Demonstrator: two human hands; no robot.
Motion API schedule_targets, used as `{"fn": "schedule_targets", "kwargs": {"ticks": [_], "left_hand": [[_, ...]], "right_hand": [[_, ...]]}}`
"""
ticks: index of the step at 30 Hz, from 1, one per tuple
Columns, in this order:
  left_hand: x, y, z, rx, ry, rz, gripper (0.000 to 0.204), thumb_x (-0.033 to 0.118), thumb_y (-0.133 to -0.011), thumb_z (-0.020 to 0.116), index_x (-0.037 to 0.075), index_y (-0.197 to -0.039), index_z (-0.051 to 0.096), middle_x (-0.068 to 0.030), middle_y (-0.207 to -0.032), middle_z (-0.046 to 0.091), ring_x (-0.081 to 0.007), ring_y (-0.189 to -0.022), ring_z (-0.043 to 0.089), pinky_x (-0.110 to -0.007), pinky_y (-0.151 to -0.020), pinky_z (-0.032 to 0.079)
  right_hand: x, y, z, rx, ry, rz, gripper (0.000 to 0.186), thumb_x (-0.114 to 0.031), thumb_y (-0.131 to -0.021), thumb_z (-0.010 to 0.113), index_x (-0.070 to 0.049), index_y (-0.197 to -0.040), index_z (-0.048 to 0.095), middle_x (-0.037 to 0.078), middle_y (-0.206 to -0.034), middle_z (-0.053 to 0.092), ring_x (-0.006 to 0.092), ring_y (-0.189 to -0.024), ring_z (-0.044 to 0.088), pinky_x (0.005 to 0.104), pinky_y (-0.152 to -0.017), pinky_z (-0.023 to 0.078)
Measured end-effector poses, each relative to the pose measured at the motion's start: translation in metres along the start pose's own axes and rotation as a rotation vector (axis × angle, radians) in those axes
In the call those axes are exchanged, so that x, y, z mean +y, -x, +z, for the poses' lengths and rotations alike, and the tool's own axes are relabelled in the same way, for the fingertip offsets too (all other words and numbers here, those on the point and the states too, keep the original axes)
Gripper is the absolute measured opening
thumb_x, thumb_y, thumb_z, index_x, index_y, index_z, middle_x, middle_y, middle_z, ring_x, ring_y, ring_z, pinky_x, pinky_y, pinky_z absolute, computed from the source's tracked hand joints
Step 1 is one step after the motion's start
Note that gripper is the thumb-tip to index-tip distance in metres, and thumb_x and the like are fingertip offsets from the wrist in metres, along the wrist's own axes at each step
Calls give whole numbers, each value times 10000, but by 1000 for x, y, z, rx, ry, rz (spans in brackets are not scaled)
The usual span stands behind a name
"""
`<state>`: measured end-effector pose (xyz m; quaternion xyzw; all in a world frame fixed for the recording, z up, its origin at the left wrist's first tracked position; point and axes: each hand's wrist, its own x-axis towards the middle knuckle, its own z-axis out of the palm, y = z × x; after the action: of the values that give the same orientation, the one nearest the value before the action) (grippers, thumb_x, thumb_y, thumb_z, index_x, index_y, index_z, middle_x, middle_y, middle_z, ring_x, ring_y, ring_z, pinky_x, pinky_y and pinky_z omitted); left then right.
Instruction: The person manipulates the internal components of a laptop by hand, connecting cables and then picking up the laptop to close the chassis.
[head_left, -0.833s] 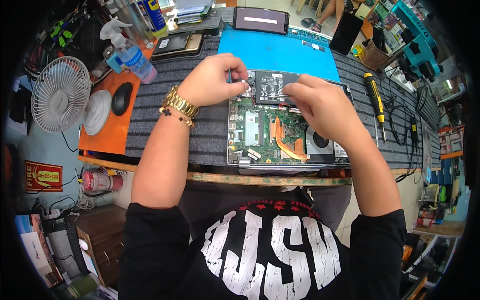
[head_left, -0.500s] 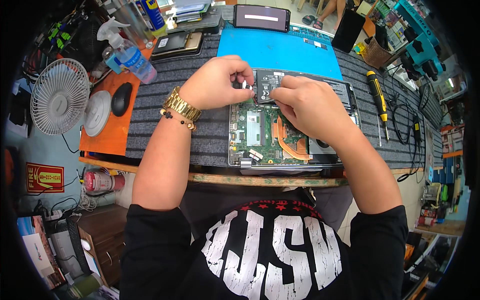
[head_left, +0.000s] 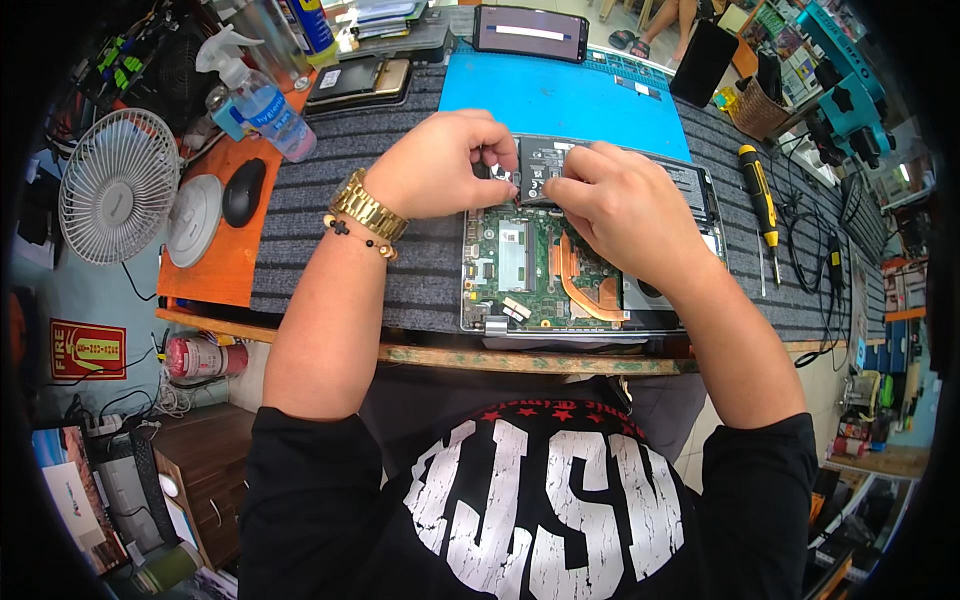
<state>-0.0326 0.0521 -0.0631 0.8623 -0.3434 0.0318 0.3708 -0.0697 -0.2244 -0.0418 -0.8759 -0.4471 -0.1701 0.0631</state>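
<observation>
The opened laptop (head_left: 545, 248) lies near the close edge of the bench (head_left: 540, 358), black battery (head_left: 538, 163) along its far side. At the battery's left end the left hand (head_left: 448, 168) is half curled around a white bit (head_left: 501, 173); gripped or not, I can't tell. The right hand (head_left: 630, 205) is bunched over the battery, its hold hidden. Beyond lies a blue mat (head_left: 560, 100); right, a screwdriver (head_left: 760, 200).
</observation>
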Motion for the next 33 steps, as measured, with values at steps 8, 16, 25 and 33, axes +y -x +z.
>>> {"fn": "schedule_targets", "kwargs": {"ticks": [8,16,25,33], "left_hand": [[-1,0,0,-5,9,-12,256,215,-841,952,64,-988,808,-78,-940,715,-222,-888,690,-371,-809,598],[-1,1,-1,-11,-4,-12,274,219,-832,963,61,-993,809,-86,-949,720,-229,-898,695,-377,-811,598],[2,0,0,-41,-2,8,276,176,-846,976,55,-1013,792,-45,-961,708,-184,-902,671,-342,-831,581],[4,-1,2,-41,-98,83,238,194,-853,964,84,-956,780,-71,-958,731,-280,-939,694,-405,-852,574]], "right_hand": [[-4,2,0,-25,15,11,168,-130,-892,829,-140,-1054,784,29,-998,652,257,-965,701,412,-806,600],[-5,2,1,9,43,-17,121,-175,-834,811,-132,-941,771,30,-970,676,242,-973,730,408,-776,632],[1,4,8,41,-41,-21,85,-157,-881,787,-107,-921,731,44,-965,673,259,-957,738,427,-758,632],[10,0,10,-48,-252,46,72,-109,-968,733,-43,-947,709,123,-960,696,380,-912,762,509,-796,623]]}}
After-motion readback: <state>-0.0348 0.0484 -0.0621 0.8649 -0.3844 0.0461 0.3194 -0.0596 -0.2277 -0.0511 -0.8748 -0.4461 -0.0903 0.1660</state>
